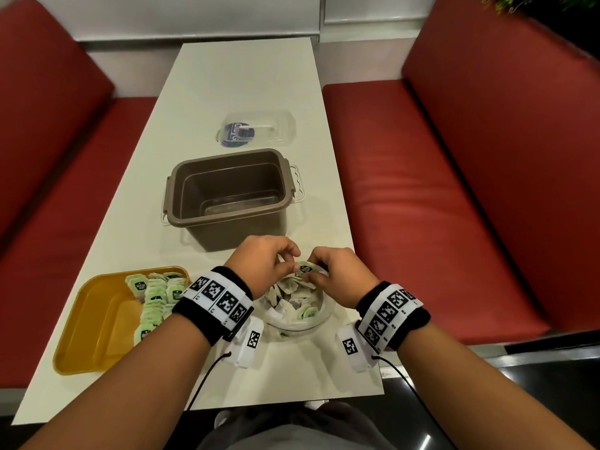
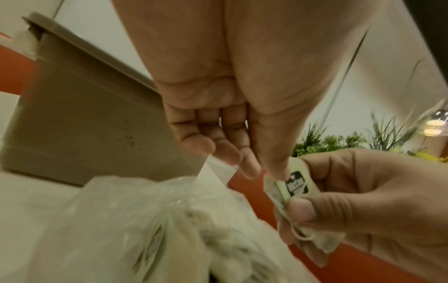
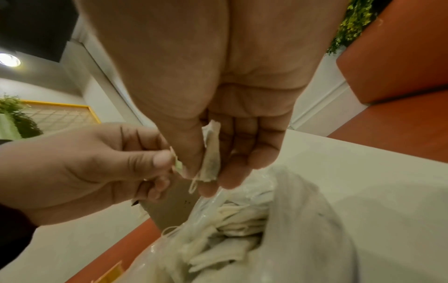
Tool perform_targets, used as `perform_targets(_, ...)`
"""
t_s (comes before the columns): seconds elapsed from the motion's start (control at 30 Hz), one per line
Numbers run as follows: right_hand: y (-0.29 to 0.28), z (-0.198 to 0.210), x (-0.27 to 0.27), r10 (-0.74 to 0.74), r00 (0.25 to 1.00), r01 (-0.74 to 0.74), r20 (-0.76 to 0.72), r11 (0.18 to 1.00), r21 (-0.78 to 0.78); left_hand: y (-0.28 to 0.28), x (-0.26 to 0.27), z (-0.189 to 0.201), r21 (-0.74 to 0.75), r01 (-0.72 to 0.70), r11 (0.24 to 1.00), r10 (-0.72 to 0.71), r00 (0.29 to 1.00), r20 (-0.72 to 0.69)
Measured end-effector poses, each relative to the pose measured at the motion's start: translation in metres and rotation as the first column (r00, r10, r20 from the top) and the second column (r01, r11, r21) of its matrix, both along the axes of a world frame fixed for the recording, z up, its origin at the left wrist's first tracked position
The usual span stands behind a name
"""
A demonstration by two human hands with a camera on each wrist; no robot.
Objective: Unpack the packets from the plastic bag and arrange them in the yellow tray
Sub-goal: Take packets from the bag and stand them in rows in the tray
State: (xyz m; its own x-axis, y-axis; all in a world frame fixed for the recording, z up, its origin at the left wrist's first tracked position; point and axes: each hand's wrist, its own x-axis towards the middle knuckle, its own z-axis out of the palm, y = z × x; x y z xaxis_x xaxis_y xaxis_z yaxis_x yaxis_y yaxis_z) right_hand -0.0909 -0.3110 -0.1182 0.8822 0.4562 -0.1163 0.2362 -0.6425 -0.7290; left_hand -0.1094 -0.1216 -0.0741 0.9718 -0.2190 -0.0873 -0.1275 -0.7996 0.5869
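Tabletop: both hands pinching packet [image 1: 304, 267]

White table [image 1: 246, 79] between red benches [image 1: 454, 177], pale wall [image 1: 194, 14] behind.

A brown tub [image 1: 227, 193] with white side latches stands open at the middle of the white table [image 1: 246, 79]. Just beyond the tub lies a clear plastic box [image 1: 259, 128] with a blue label inside. Red benches [image 1: 454, 177] flank the table on both sides of the tub.
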Motion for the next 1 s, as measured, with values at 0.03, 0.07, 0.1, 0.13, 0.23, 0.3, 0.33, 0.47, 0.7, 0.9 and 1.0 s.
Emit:
perform_targets(0.03,-0.002,-0.002,0.0,-0.015,1.0,0.015,-0.002,1.0,-0.02,-0.001,0.001,-0.005,0.032,-0.014,0.999,0.015,0.999,-0.042)
perform_targets(0.07,-0.003,-0.004,-0.002,-0.036,0.999,0.035,-0.004,0.999,-0.032,-0.003,0.003,-0.011,0.062,-0.019,0.998,0.024,0.997,-0.076)
perform_targets(0.1,-0.005,-0.006,-0.003,-0.054,0.999,0.054,-0.008,0.998,-0.025,-0.006,0.004,-0.016,0.099,-0.017,0.995,0.028,0.994,-0.105)
perform_targets(0.13,-0.006,-0.007,-0.005,-0.074,0.997,0.074,-0.014,0.997,-0.016,-0.009,0.005,-0.02,0.137,-0.001,0.991,0.019,0.992,-0.128)
perform_targets(0.23,-0.009,-0.008,-0.008,-0.122,0.991,0.123,-0.058,0.992,0.017,-0.018,0.011,-0.031,0.273,0.078,0.959,-0.028,0.983,-0.181)
perform_targets(0.3,-0.009,-0.008,-0.009,-0.157,0.984,0.161,-0.09,0.986,0.038,-0.022,0.014,-0.034,0.337,0.115,0.934,-0.045,0.977,-0.207)
perform_targets(0.33,-0.01,-0.006,-0.01,-0.17,0.98,0.176,-0.108,0.983,0.05,-0.023,0.016,-0.035,0.351,0.124,0.928,-0.05,0.976,-0.213)
perform_targets(0.47,-0.009,-0.007,-0.008,-0.221,0.964,0.234,-0.145,0.969,0.082,-0.025,0.02,-0.033,0.363,0.15,0.919,-0.061,0.968,-0.245)
perform_targets(0.7,-0.006,-0.01,-0.007,-0.167,0.963,0.196,-0.212,0.973,0.121,-0.019,0.017,-0.022,0.245,0.103,0.964,-0.051,0.976,-0.21)
perform_targets(0.9,0.003,-0.009,-0.007,-0.042,0.985,0.057,-0.169,0.995,0.086,-0.008,0.012,0.007,0.09,0.159,0.983,-0.152,0.985,-0.08)
perform_targets(1.0,0.012,-0.007,-0.005,-0.084,0.989,0.1,-0.12,0.986,0.136,0.004,0.011,0.02,0.058,0.12,0.991,-0.12,0.993,-0.004)
